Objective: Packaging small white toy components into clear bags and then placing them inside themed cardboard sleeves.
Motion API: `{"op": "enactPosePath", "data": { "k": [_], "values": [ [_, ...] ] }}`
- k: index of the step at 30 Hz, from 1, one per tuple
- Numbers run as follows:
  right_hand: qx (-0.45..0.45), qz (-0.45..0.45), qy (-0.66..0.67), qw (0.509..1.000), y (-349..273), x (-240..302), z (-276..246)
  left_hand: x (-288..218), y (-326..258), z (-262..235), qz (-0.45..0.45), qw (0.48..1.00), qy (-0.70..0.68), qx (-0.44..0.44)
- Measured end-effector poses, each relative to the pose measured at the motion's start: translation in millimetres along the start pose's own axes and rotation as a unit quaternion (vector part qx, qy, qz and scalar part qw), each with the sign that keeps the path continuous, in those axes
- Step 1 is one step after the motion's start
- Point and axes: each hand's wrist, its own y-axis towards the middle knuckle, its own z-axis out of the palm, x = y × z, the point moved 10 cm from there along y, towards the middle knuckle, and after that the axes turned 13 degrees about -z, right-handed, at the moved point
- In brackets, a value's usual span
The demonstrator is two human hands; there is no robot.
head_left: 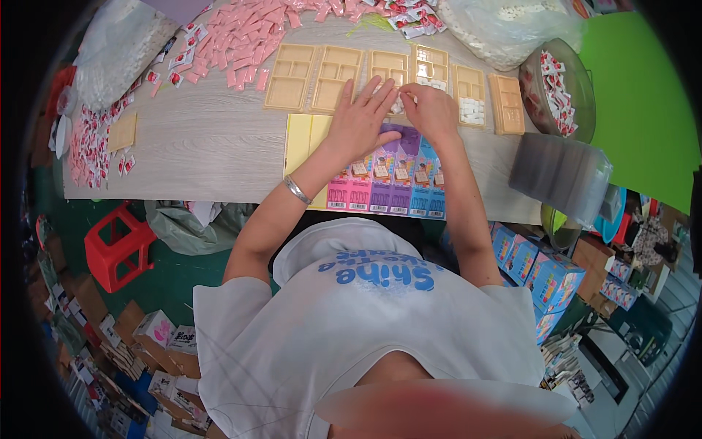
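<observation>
My left hand (360,121) lies with fingers stretched out over the lower part of a cream compartment tray (387,61), hiding much of it. Beside it, my right hand (433,115) has its fingertips drawn together at that tray's lower right corner; whatever they hold is hidden. Small white pieces (397,107) show between the hands. Two more cream trays stand to the left, their compartments bare. To the right, another tray (431,58) and a narrower-looking tray (469,82) hold white pieces in their lower compartments. Colourful printed cards (380,183) lie under my wrists.
Pink sachets (245,36) are heaped at the far left, with red-and-white sachets (91,139) nearer. Stacked trays (507,104), a clear bowl (583,95) of sachets and clear plastic covers (559,175) stand right. Bags (121,55) of white pieces line the back. A red stool (121,245) stands below.
</observation>
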Motion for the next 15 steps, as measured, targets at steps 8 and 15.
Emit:
{"op": "enactPosePath", "data": {
  "k": [8,15],
  "values": [
    [-0.105,-0.010,0.077,0.991,-25.5,-3.5,-10.1,7.4,2.3,-14.0,-0.008,0.999,-0.032,0.025],
    [-0.106,0.004,0.121,0.987,-26.8,-10.9,-1.0,2.0,3.2,-1.4,0.009,0.999,-0.033,0.012]
  ]
}}
